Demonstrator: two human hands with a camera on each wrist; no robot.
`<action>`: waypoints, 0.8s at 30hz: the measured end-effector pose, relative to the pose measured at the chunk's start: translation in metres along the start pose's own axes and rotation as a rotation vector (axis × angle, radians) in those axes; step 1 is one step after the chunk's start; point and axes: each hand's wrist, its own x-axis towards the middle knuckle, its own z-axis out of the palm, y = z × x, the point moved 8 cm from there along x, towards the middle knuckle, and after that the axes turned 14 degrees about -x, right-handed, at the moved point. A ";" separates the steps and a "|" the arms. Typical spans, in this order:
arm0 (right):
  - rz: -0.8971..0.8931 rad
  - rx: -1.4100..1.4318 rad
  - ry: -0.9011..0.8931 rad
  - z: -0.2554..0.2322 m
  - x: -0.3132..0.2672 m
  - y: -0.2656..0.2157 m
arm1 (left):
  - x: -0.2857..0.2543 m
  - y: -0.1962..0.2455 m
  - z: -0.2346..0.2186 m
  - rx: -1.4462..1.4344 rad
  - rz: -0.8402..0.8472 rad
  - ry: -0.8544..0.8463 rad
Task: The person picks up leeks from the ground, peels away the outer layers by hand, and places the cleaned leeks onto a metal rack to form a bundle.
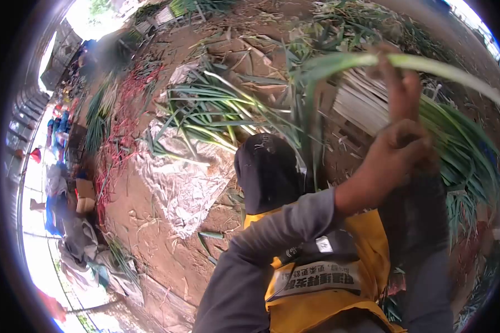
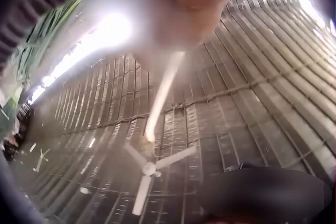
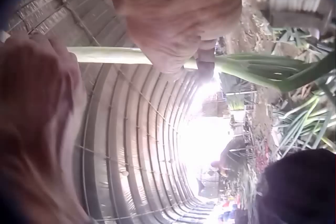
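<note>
A long green onion (image 1: 450, 69) is held up crosswise in the head view, its leaves to the left and white stalk to the right. My right hand (image 1: 403, 91) grips it where white turns to green. In the right wrist view a dark band crosses the fingers beside the stalk. My left hand (image 1: 391, 155) is curled just below, nearer my body. It overlaps the white stalk in the right wrist view, and I cannot tell whether it holds anything. Past the blurred hand in the left wrist view, the white stalk (image 2: 163, 95) runs down to its root end.
Loose green onions (image 1: 216, 105) lie on a crumpled white sheet (image 1: 178, 188) on the dirt ground. To the right is a stacked pile of green onions (image 1: 461, 139). Red strands (image 1: 122, 116) and cut leaves litter the floor. A ceiling fan (image 2: 149, 169) hangs under the ribbed roof.
</note>
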 end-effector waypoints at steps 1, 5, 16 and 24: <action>-0.026 -0.081 0.036 -0.024 0.019 -0.014 | -0.004 0.009 -0.006 0.217 -0.058 0.027; -0.333 -0.071 0.098 -0.127 0.096 -0.093 | -0.002 0.060 -0.017 0.463 0.105 0.020; -0.421 -1.995 0.037 -0.369 0.164 -0.091 | 0.141 0.064 -0.116 1.122 0.212 0.135; -0.369 -1.975 -0.614 -0.330 0.104 0.149 | 0.275 -0.032 -0.201 1.603 0.215 -0.050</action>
